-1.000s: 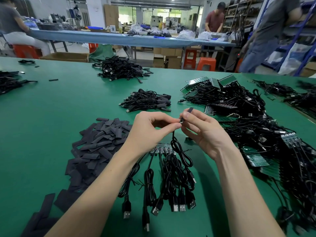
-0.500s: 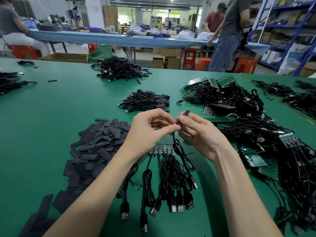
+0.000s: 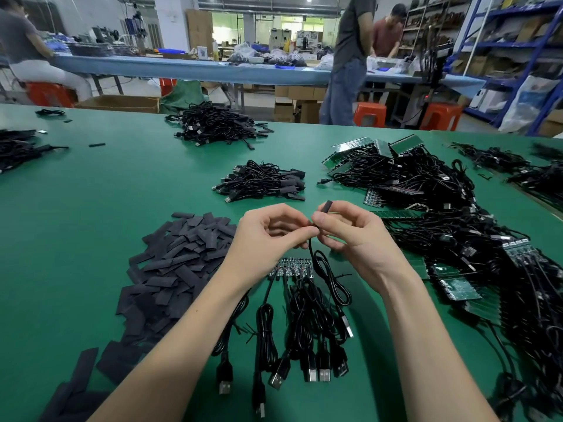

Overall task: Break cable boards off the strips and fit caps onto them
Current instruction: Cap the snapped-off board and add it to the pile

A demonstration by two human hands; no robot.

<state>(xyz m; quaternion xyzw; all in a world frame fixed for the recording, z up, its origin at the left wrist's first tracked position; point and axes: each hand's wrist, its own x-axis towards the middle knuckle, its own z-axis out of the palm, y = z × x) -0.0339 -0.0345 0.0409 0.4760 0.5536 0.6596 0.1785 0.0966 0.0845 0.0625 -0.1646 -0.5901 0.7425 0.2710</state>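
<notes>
Both hands are up over the green worktop [image 3: 91, 226]: right hand [image 3: 356, 236] has its grip on the black cap [image 3: 325, 206], left hand [image 3: 268, 236] pinching the cable [image 3: 320, 263] right beside it.

One head-worn view looks forward and down, close over the green surface [image 3: 76, 239], workshop behind

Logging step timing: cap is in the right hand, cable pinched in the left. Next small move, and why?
Probably slide the cap further down over the cable end. The right hand pinches the cap with its top still sticking out above the fingertips; the left hand pinches the cable just below. Whether it is fully seated is hidden by the fingers.
</notes>
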